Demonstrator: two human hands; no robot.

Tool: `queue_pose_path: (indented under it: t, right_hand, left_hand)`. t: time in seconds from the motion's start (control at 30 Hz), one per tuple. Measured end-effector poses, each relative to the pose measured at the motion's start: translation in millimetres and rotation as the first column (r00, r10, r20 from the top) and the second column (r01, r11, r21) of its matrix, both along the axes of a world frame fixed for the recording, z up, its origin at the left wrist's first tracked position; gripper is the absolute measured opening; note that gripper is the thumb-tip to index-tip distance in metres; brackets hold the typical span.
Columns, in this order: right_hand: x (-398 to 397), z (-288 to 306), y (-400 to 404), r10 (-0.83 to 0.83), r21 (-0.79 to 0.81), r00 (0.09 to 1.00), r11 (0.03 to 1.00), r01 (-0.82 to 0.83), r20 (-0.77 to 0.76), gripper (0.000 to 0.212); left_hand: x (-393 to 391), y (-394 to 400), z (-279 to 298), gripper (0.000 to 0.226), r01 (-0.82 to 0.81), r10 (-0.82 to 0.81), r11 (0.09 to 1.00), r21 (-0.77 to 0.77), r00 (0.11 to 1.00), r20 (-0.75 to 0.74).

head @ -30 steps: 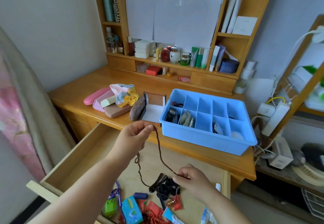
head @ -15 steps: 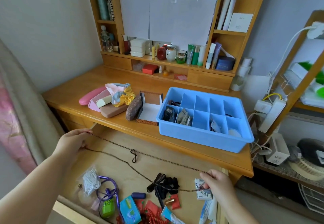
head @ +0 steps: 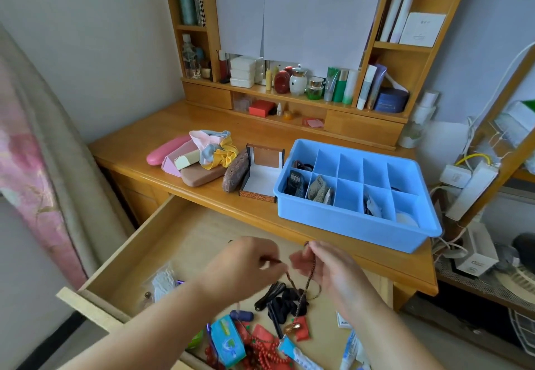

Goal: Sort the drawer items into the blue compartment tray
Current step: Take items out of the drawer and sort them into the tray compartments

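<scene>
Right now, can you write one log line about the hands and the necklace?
left hand: pinches necklace | right hand: pinches necklace | place: over open drawer | blue tray: necklace not in

Both hands meet over the open pale wooden drawer [head: 179, 242]. The left hand [head: 246, 268] and the right hand [head: 330, 268] each pinch a thin brown beaded cord [head: 308, 280], whose loops hang down between them toward a heap of black hair ties [head: 285, 301]. On the far right of the wooden surface [head: 144, 138] sits a blue plastic compartment tray [head: 356, 225], just right of an open small brown box [head: 262, 175].
</scene>
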State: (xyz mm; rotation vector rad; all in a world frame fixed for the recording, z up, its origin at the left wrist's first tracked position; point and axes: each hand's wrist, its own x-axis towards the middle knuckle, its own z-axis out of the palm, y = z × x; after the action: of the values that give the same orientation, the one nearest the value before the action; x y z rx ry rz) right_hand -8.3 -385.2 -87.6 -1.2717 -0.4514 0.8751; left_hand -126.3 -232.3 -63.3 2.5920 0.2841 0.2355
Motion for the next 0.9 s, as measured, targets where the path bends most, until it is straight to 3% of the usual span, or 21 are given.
queue_pose_path:
  t: [0.1, 0.17, 0.23, 0.33, 0.5, 0.6, 0.67, 0.73, 0.77, 0.8, 0.83, 0.87, 0.9]
  right_hand:
    - [-8, 3, 1, 0.139, -0.045, 0.989, 0.989, -0.141, -0.041, 0.028]
    - [-6, 2, -5, 0.116, -0.053, 0.975, 0.99, -0.128, -0.191, 0.021]
    - [0, 0, -14, 0.077, -0.028, 0.93, 0.995, -0.093, -0.36, 0.016]
    - [12, -4, -27, 0.04, 0.013, 0.868, 0.999, -0.039, -0.495, 0.018]
    - [33, -11, -43, -0.073, 0.031, 0.792, 0.993, 0.115, -0.607, 0.019]
    - [39, -14, -47, -0.135, 0.032, 0.758, 0.979, 0.201, -0.638, 0.019]
    - [38, -15, -45, -0.154, 0.029, 0.754, 0.974, 0.224, -0.638, 0.019]
    - [37, -15, -41, -0.153, 0.03, 0.767, 0.975, 0.22, -0.623, 0.017]
    - [36, -14, -39, -0.139, 0.037, 0.788, 0.979, 0.201, -0.6, 0.016]
    - [35, -13, -37, -0.116, 0.052, 0.812, 0.983, 0.177, -0.571, 0.014]
    - [34, -12, -34, -0.088, 0.071, 0.838, 0.986, 0.15, -0.538, 0.013]
    - [32, -11, -30, -0.058, 0.086, 0.864, 0.989, 0.117, -0.501, 0.013]
    - [30, -8, -26, -0.026, 0.09, 0.889, 0.993, 0.075, -0.456, 0.016]
  left_hand:
    - [22, -10, 0, 0.034, -0.051, 0.069, 0.981, -0.188, 0.994, 0.088]
    - [30, 4, -5, 0.032, -0.147, 0.171, 0.913, -0.38, 0.985, 0.03]
    - [27, 24, -14, 0.033, -0.257, 0.231, 0.75, -0.609, 0.965, -0.123]
    - [6, 53, -37, 0.033, -0.332, 0.292, 0.404, -0.852, 0.93, -0.223]
    - [-36, 84, -73, 0.022, -0.344, 0.49, -0.144, -0.928, 0.79, -0.369]
    - [-40, 87, -80, 0.026, -0.22, 0.622, -0.347, -0.912, 0.674, -0.399]
    - [-34, 80, -78, 0.027, -0.153, 0.687, -0.386, -0.91, 0.611, -0.394]
    - [-21, 68, -71, 0.028, -0.212, 0.72, -0.301, -0.93, 0.589, -0.368]
    - [-15, 60, -66, 0.028, -0.332, 0.723, -0.14, -0.933, 0.609, -0.325]
    - [-10, 50, -61, 0.028, -0.479, 0.701, 0.134, -0.868, 0.665, -0.259]
    - [-5, 39, -55, 0.03, -0.539, 0.622, 0.464, -0.703, 0.763, -0.175]
    - [0, 26, -49, 0.032, -0.44, 0.46, 0.736, -0.515, 0.883, -0.097]
    - [5, 12, -42, 0.032, -0.264, 0.258, 0.892, -0.367, 0.964, -0.064]
